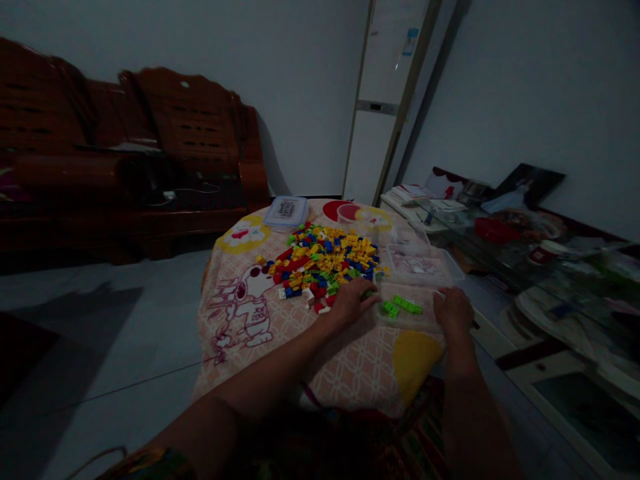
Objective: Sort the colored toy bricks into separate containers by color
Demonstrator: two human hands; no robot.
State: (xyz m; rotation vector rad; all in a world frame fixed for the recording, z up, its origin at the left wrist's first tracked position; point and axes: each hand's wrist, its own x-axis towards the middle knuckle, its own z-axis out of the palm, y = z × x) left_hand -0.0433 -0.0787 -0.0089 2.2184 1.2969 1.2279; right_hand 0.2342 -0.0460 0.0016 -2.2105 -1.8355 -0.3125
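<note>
My left hand (353, 301) is at the front right edge of a pile of toy building bricks (330, 257), beside the left wall of a clear plastic box. Its fingers are closed, with a dark green brick (369, 293) showing at the fingertips. On the other side, my right hand (454, 310) grips the right rim of that clear plastic box (415, 323). Several bright green bricks (407, 305) lie inside the box, some joined in a strip. The pile mixes yellow, blue, red, green and white pieces.
Behind the box stand more clear plastic containers (425, 265). A blue-rimmed lidded box (286, 211) sits at the table's back left. A patterned cloth (345, 370) covers the round table. Right of it is a cluttered glass table (500, 247); wooden seating (190, 133) stands back left.
</note>
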